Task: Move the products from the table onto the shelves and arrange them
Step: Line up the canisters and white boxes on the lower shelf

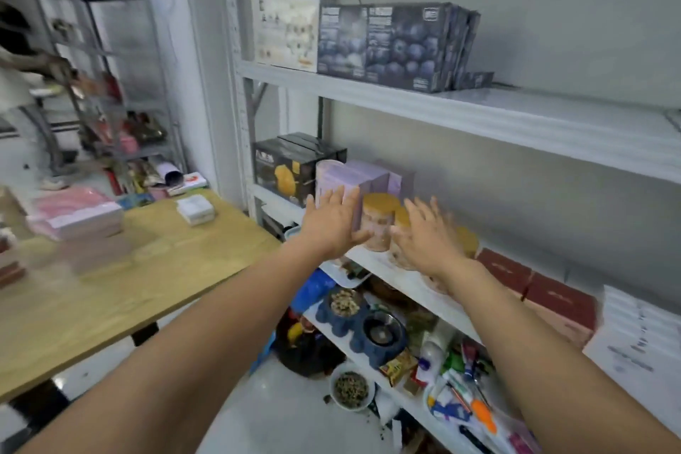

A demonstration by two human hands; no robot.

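Head cam, and from where I'm standing next to it, both arms are stretched out toward the middle shelf of the white rack. The left hand and right hand are both wide open, fingers spread and pointing up, gripping nothing. They sit either side of the yellow-lidded jars near the front edge of that shelf. The left hand is just beside the nearest jar and in front of the pale purple boxes. The right hand is blurry and covers part of the second jar. Honestly can't tell if either palm is actually touching a jar.

To the left of the purple boxes on the same shelf are black boxes with a yellow picture on them. Further right there are dark red boxes, then a stack of white boxes.

Up on the top shelf there's a white box standing next to a row of blueberry boxes, all upright at the left end.

Off to the left is the wooden surface, which has more products on it: a stack of pink packs and, well apart from that, a small stack of white packs near the far edge.

The bottom shelf is a jumble: blue pet bowls with kibble, then tubes and bottles. One white bowl of kibble sits on the floor just in front.
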